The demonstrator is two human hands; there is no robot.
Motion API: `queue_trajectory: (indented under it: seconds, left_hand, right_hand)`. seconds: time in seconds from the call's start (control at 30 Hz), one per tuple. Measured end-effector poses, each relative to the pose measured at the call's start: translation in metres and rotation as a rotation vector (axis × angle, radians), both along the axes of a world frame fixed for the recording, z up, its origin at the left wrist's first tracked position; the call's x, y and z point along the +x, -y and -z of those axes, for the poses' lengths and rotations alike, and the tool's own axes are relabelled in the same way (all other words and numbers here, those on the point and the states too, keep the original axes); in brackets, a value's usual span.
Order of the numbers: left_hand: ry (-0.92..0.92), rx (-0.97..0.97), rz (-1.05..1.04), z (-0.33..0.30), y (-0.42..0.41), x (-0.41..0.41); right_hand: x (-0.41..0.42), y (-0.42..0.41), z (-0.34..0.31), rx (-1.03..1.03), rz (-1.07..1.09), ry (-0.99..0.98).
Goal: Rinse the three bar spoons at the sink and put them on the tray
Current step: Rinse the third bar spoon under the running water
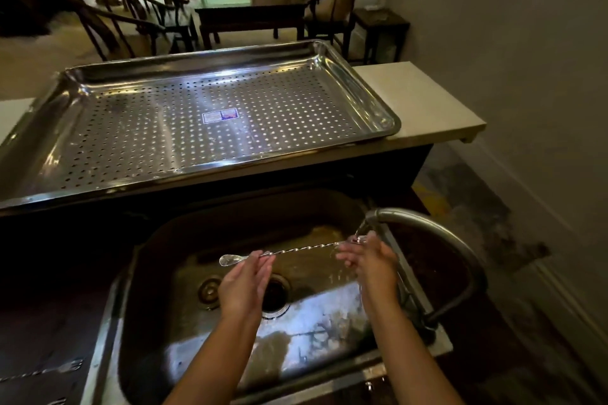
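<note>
A long twisted bar spoon [296, 250] lies level across the steel sink [184, 332], its bowl pointing left. My left hand [245, 281] pinches the stem near the bowl. My right hand [370, 258] holds the other end under the water running from the curved faucet [437, 230]. A large perforated steel tray [184, 115] sits on the counter behind the sink, with nothing on it but a sticker. Another bar spoon with a forked end [49, 370] lies on the dark counter at the lower left. A bit of metal shows at the bottom left edge.
The white counter [418, 99] carries the tray and ends at the right. The faucet arches over the sink's right side. A drain hole [273, 296] is in the basin floor. Dark wooden chairs [131, 16] and a table stand beyond the counter.
</note>
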State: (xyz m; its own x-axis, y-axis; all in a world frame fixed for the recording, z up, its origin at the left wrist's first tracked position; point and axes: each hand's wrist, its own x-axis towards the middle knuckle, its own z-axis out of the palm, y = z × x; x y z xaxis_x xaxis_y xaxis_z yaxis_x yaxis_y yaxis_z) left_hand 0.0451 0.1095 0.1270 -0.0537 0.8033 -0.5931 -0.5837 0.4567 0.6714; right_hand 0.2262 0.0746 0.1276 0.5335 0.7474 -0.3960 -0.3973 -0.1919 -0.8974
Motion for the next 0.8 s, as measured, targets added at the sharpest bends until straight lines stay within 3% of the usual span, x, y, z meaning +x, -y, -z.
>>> queue_trajectory:
  seconds: [0.13,0.43,0.63,0.8]
  left_hand:
    - [0.029,-0.014,0.014,0.003,0.001,0.013]
    - [0.108,0.016,0.135,-0.008,0.019,0.078]
    - [0.081,-0.003,0.134,-0.008,0.015,0.082]
    - [0.079,-0.023,0.178,-0.009,0.021,0.095]
  right_hand:
    - [-0.003,0.004,0.002,0.039,0.06,-0.029]
    - [-0.017,0.002,0.018,-0.008,-0.06,0.079]
    - [0.03,0.007,0.01,-0.019,0.218,-0.099]
    - [-0.001,0.007,0.014,-0.074,0.032,0.026]
